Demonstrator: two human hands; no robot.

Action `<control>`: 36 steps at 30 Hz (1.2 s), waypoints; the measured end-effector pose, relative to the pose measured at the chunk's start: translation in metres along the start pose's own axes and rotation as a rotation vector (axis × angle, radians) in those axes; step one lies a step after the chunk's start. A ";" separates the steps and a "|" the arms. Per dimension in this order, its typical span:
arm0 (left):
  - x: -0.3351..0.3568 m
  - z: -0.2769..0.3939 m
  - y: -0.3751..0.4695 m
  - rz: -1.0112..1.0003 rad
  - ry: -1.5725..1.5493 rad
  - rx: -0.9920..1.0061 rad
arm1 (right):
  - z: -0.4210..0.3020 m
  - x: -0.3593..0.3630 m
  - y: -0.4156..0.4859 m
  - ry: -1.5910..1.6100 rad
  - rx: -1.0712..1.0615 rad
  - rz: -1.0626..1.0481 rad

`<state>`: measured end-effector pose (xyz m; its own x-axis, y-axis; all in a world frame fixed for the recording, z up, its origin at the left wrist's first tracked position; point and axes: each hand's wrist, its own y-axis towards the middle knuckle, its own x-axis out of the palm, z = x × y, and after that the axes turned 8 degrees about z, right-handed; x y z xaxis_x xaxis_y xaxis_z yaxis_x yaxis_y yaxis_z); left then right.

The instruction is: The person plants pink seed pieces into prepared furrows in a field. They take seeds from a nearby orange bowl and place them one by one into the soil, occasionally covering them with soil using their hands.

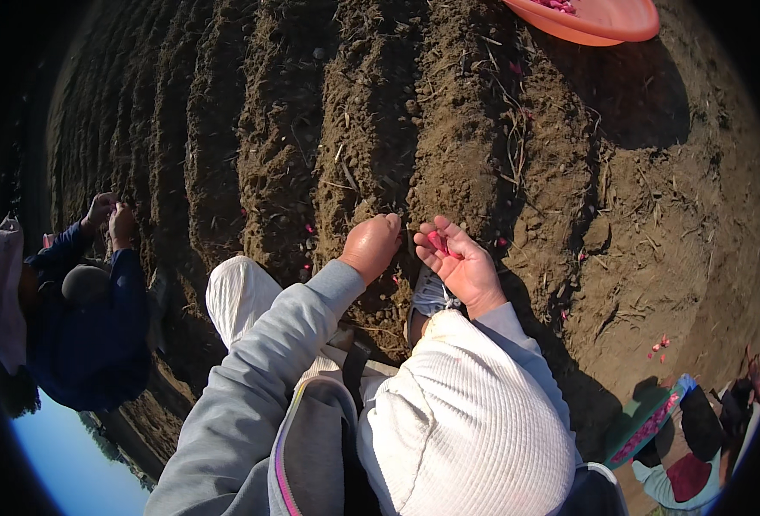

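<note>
My right hand (465, 266) is turned palm up, its fingers curled around a few bright pink pieces (438, 242) that look like coated garlic cloves. Close beside it, my left hand (373, 245) shows its back, with the fingers bent together; whatever may be between the fingertips is hidden. Both hands hover over furrowed brown soil (360, 155), in front of my bent knees in white ribbed trousers (464, 413). A grey laced shoe (428, 290) stands just below the right hand. Single pink cloves (309, 228) lie in the furrows nearby.
An orange plastic basin (612, 19) holding pink pieces sits at the top right. A co-worker in dark blue (90, 329) crouches at the left, hands together. At lower right, another person is beside a green container (622, 429) of pink pieces. Loose pink pieces (660, 347) dot the soil.
</note>
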<state>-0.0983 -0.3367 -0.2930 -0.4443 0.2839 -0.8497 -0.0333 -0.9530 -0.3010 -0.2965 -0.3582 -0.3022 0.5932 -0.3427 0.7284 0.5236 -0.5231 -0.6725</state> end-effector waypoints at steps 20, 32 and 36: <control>-0.045 0.044 0.027 0.050 -0.027 0.433 | -0.016 0.011 0.010 -0.036 0.031 0.007; -0.030 -0.010 0.075 0.089 -0.203 0.120 | -0.038 0.024 0.026 0.047 0.030 0.054; -0.014 -0.015 0.080 0.067 0.029 0.144 | -0.042 0.025 0.029 0.103 0.061 0.058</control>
<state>-0.0817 -0.4148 -0.3118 -0.4240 0.2200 -0.8786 -0.1331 -0.9747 -0.1798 -0.2921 -0.4144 -0.2980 0.5590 -0.4513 0.6956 0.5280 -0.4531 -0.7183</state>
